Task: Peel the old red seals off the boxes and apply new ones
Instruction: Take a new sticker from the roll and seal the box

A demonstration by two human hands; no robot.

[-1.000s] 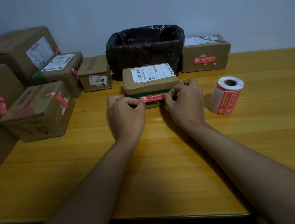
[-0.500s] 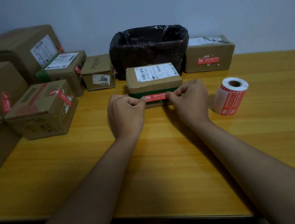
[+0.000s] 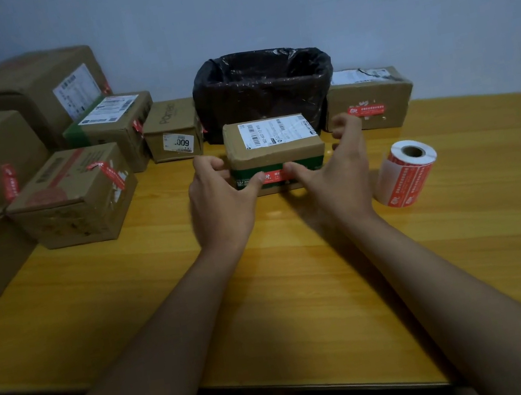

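A small brown box [image 3: 274, 146] with a white shipping label and a green band stands mid-table. A red seal [image 3: 274, 176] lies across its front face. My left hand [image 3: 218, 201] has its thumb tip pressed on the seal's left end, and its fingers spread beside the box's left side. My right hand [image 3: 336, 180] presses its thumb on the seal's right part. Its fingers are lifted and spread just off the box's right side. A roll of red seals [image 3: 404, 173] lies to the right of my right hand.
A bin lined with a black bag [image 3: 263, 92] stands behind the box. Several cardboard boxes [image 3: 74, 195] with red seals are stacked at the left. One more sealed box [image 3: 370, 98] sits at the back right. The wooden table [image 3: 270, 300] runs to its near edge.
Both hands have opened: the fingers, curled at the seal's ends before, have spread out to the box's sides. The thumbs have slid inward along the seal.
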